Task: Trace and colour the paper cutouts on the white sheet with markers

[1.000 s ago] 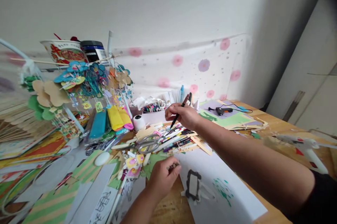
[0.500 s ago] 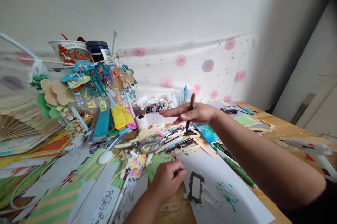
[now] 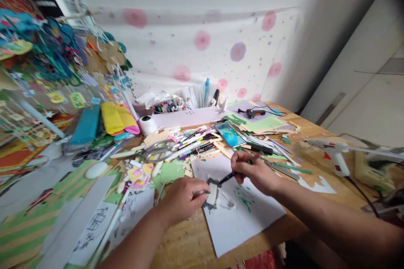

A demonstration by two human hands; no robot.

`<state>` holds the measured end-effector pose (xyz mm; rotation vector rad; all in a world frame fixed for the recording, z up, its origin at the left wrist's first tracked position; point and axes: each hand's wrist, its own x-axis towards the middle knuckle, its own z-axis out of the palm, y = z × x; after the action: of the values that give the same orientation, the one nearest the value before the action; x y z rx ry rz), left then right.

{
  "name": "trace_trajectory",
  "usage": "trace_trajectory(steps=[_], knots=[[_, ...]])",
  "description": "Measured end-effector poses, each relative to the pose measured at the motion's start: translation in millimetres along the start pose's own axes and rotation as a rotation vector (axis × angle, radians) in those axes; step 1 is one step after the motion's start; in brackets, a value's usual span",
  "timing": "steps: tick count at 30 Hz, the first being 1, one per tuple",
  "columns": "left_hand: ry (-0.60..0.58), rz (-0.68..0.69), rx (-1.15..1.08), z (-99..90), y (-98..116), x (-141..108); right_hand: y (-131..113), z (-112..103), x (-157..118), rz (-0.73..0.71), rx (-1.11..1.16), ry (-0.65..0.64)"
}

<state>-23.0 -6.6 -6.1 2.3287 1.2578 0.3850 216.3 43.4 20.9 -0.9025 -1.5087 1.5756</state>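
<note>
My right hand (image 3: pixel 255 174) grips a dark marker pen (image 3: pixel 227 177) slanting down to the left. Its tip is at the upper right edge of a small frame (image 3: pixel 218 195) with a dark, wavy border and a pale middle. The frame lies on a white sheet of paper (image 3: pixel 227 233) that bears green dabs (image 3: pixel 244 197). At the frame's left edge rests my left hand (image 3: pixel 183 199), thumb and forefinger closed together. What sits between those fingers, if anything, is too small to make out.
Pens and scissors (image 3: pixel 160 150) lie heaped behind the paper. A pen box (image 3: pixel 186 118) stands at the back. To the right are a white glue gun (image 3: pixel 336 155) with a cord and a metal ruler (image 3: pixel 280 170). Hanging paper ornaments (image 3: pixel 59 50) fill the left.
My right hand has come down from above the pen heap to the small frame, a dark pen in it. My left hand has closed in on the frame. The view has shifted right.
</note>
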Motion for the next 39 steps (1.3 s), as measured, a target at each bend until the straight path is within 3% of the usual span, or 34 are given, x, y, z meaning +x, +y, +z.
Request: trace_trajectory(steps=[3, 8, 15, 17, 22, 27, 31, 35, 39], knots=[[-0.016, 0.057, 0.025, 1.9, 3.9, 1.3, 13.8, -1.0, -22.9, 0.053, -0.034, 0.004], [-0.022, 0.1, 0.065, 4.5, 6.4, 4.9, 16.5, -1.0, -23.5, 0.029, -0.187, -0.031], [0.013, 0.089, 0.091, 5.1, 5.8, 6.6, 14.9, 8.3, -33.2, -0.122, -0.496, -0.125], [0.017, 0.086, 0.094, 6.0, 5.2, 6.4, 15.0, 7.4, -33.2, -0.141, -0.513, -0.142], [0.01, 0.094, 0.088, 8.6, 1.7, 6.7, 19.0, 1.5, -27.5, -0.13, -0.482, -0.029], [0.012, 0.1, 0.077, 9.1, 0.8, 7.1, 19.9, -0.3, -27.9, -0.161, -0.524, -0.086], [0.014, 0.095, 0.081, 8.6, 1.5, 7.1, 20.1, -2.0, -26.5, -0.149, -0.539, 0.013], [0.01, 0.101, 0.071, 8.6, 1.0, 6.7, 19.4, -2.0, -26.6, -0.158, -0.536, -0.059], [0.015, 0.096, 0.065, 8.9, 0.6, 7.0, 19.0, -2.0, -27.0, -0.173, -0.549, -0.012]])
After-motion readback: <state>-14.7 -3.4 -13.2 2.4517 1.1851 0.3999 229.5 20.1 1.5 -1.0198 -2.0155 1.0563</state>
